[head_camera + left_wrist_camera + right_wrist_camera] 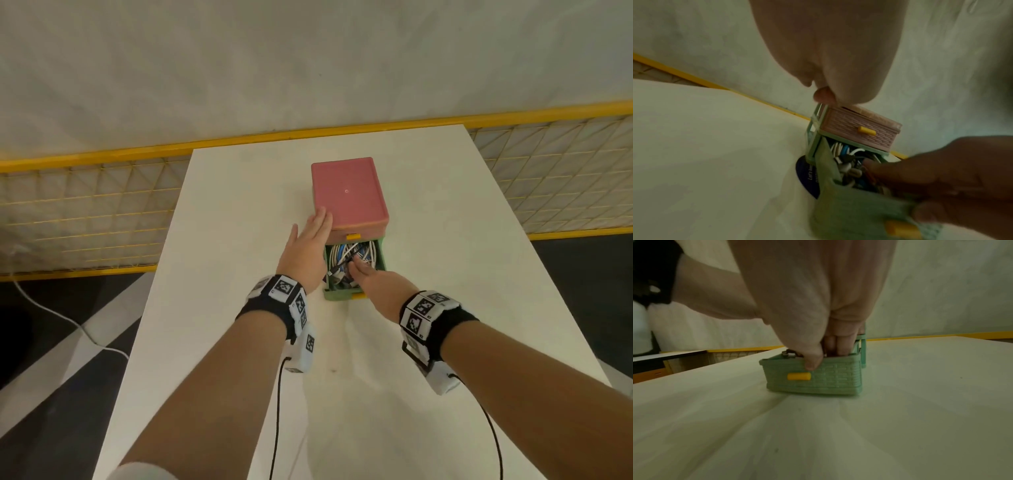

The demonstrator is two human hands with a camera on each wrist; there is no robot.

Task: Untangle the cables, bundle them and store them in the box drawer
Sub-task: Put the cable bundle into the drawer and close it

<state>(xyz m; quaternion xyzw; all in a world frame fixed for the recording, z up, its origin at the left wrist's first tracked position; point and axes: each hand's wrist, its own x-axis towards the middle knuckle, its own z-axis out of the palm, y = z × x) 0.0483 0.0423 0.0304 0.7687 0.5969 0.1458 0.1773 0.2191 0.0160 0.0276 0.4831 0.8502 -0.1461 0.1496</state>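
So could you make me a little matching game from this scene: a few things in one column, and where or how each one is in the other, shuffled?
Things:
1. left hand
2. right hand
3. cables
4. pink drawer

States:
A. closed, above the green drawer
B. fingers inside the open green drawer, thumb on its front wall
C. lying flat against the left side of the box's pink top
D. piled inside the open green drawer

Pairs: 1-C, 2-B, 3-D, 4-A
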